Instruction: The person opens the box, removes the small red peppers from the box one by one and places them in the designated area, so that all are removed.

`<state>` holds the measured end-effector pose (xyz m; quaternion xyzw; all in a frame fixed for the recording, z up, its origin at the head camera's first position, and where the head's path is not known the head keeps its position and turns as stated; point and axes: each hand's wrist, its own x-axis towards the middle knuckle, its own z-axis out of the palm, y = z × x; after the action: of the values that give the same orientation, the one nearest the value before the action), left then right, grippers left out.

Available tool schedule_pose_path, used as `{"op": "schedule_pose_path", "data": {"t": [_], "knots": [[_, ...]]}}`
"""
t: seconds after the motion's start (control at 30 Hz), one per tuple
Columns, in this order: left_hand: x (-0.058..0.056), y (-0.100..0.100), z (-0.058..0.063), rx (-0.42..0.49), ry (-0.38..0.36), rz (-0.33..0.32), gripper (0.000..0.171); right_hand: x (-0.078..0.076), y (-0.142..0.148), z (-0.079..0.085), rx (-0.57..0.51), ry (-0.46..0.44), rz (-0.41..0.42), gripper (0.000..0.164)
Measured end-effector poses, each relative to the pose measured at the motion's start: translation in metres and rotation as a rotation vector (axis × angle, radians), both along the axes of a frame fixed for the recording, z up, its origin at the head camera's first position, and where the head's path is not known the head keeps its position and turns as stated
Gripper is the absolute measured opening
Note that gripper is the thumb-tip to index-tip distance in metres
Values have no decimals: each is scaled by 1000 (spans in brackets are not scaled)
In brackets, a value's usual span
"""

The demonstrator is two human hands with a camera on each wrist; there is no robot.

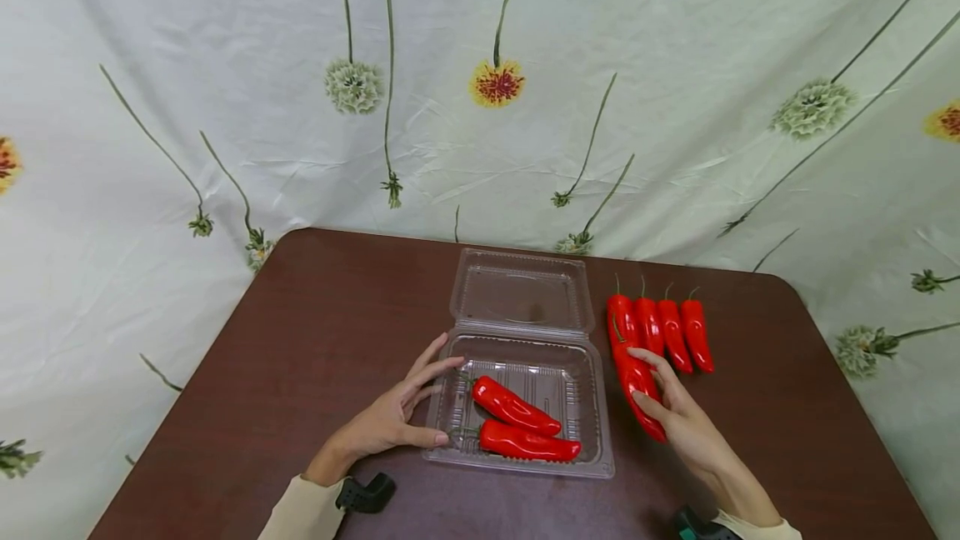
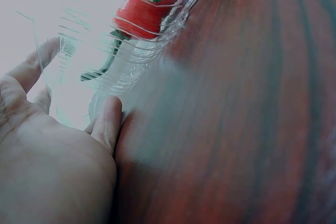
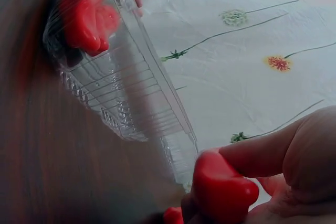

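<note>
A clear plastic clamshell container (image 1: 525, 346) lies with its lid folded back on the table. Inside its base are two red peppers (image 1: 516, 407) with green stems. My left hand (image 1: 382, 422) rests along the container's left side, fingers spread and the thumb at the near left corner. In the left wrist view, the palm (image 2: 58, 156) and thumb lie outside the ribbed wall. To the container's right, my right hand (image 1: 675, 415) pinches a red pepper (image 1: 633, 373) between thumb and fingers. That pepper's rounded tip (image 3: 220, 184) shows close up in the right wrist view.
Several more red peppers (image 1: 693, 336) lie in a row on the table, right of the lid (image 1: 521, 290) and beyond my right hand. The dark brown table (image 1: 322, 315) ends at a white flowered cloth (image 1: 435, 132) hanging behind it.
</note>
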<state>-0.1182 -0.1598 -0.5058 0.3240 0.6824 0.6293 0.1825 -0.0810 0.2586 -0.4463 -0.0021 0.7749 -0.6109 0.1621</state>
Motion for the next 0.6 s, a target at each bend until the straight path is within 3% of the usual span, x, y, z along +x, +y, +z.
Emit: {"op": "schedule_pose_path", "data": {"t": [0.23,0.47,0.6], "knots": [[1,0,0,0,-5,0,89,6,8,-10,68,113,58,65],[1,0,0,5,-2,3,89,9,8,-16,305,253,87,63],[1,0,1,1,-2,6,89,9,9,-19,380,296,118,63]]}}
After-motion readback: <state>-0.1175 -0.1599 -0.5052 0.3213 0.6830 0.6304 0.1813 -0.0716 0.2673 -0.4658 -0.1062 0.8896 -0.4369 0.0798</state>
